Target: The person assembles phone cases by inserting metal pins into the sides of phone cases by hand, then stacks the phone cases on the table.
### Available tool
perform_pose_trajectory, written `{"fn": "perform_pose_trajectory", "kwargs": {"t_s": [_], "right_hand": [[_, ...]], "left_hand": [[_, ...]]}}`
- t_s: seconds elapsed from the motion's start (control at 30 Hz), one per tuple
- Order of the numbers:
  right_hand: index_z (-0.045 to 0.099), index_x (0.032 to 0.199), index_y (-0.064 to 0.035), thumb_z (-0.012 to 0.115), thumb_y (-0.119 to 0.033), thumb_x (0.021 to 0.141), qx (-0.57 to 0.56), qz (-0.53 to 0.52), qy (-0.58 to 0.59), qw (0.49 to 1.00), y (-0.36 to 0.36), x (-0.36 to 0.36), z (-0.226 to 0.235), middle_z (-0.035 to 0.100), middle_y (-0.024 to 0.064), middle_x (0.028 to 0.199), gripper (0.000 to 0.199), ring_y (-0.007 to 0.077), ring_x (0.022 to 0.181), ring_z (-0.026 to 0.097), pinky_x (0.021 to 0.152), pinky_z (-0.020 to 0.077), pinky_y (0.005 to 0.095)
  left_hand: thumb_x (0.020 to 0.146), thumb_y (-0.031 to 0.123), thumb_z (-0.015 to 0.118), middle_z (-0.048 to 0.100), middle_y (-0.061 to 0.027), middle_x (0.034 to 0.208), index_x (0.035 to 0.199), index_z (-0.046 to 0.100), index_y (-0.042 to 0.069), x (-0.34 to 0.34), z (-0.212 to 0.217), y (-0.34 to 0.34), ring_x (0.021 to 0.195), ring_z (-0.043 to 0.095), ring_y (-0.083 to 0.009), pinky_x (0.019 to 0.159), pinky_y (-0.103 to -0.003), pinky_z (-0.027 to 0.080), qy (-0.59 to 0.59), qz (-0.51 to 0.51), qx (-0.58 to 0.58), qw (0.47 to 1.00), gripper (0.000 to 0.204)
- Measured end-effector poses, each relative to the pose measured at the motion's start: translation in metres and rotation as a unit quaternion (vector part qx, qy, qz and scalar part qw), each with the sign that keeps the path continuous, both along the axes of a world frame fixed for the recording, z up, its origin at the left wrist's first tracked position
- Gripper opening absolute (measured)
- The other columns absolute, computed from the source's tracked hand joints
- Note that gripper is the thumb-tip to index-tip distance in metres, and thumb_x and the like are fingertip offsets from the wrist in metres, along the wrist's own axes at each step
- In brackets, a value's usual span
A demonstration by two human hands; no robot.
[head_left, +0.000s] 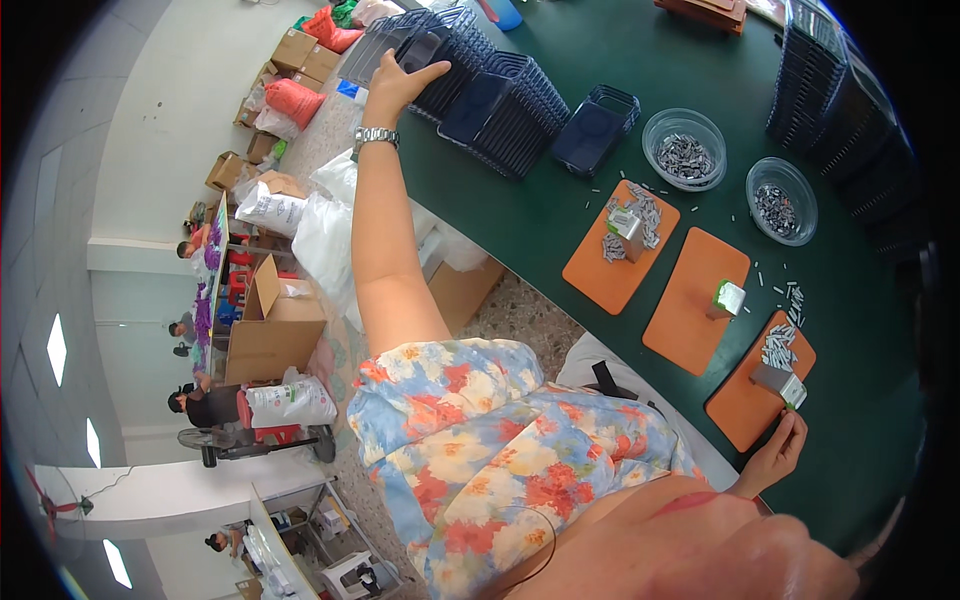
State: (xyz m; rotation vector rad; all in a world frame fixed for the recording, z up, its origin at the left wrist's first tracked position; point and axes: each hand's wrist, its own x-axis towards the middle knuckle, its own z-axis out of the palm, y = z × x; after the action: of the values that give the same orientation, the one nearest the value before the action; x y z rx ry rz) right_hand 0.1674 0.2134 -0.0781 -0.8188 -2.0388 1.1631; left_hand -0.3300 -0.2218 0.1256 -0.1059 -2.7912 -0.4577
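Baskets point(510, 120) of dark blue plastic stand nested at the far left of the green table point(560, 45), partly hidden by the left hand point(408, 82). Its thumb and index finger spread apart over them; the other fingers are hard to make out, so I cannot tell whether it grips one. At the near right, the right hand point(778, 457) bends its fingers just beside a metal block point(775, 383); whether they touch it or clamp anything cannot be told, and the face point(690, 545) hides most of that arm. The block stands on the nearest of three orange boards point(740, 410), by a heap of grey pieces point(780, 347). Far-right baskets point(800, 90) fade into the picture's dark rim.
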Motion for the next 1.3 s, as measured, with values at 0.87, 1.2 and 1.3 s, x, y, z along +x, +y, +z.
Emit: {"fn": "perform_pose_trajectory", "kwargs": {"t_s": [0.87, 1.2, 1.3], "right_hand": [[0.061, 0.099, 0.0064, 0.054, -0.014, 0.097, -0.007, 0.003, 0.002, 1.0, 0.003, 0.003, -0.005, 0.062, 0.0096, 0.1, 0.022, 0.0169, 0.091, 0.058, 0.083, 0.0452, 0.0275], [0.061, 0.099, 0.0058, 0.053, -0.015, 0.098, -0.014, 0.007, 0.004, 1.0, 0.0, -0.001, -0.002, 0.062, 0.0083, 0.1, 0.022, 0.0145, 0.09, 0.058, 0.083, 0.0456, 0.0263], [0.061, 0.099, 0.0056, 0.053, -0.015, 0.098, -0.014, 0.003, 0.005, 1.0, 0.0, -0.001, 0.0, 0.062, 0.0082, 0.099, 0.022, 0.0143, 0.09, 0.058, 0.082, 0.0456, 0.0261]], "left_hand": [[0.057, 0.056, 0.084, 0.041, -0.0356, 0.13, 0.139, 0.024, -0.015, 0.023, -0.023, -0.035, 0.119, 0.048, -0.0389, 0.1, -0.039, 0.04, 0.054, -0.009, 0.164, 0.985, 0.124], [0.057, 0.051, 0.086, 0.043, -0.0292, 0.127, 0.139, 0.021, -0.017, 0.024, -0.039, -0.031, 0.113, 0.051, -0.0331, 0.095, -0.036, 0.044, 0.116, -0.011, 0.229, 0.967, 0.125], [0.058, 0.05, 0.086, 0.043, -0.0291, 0.127, 0.14, 0.019, -0.016, 0.016, -0.037, -0.034, 0.111, 0.052, -0.0322, 0.095, -0.035, 0.044, 0.102, -0.04, 0.256, 0.96, 0.125]]}}
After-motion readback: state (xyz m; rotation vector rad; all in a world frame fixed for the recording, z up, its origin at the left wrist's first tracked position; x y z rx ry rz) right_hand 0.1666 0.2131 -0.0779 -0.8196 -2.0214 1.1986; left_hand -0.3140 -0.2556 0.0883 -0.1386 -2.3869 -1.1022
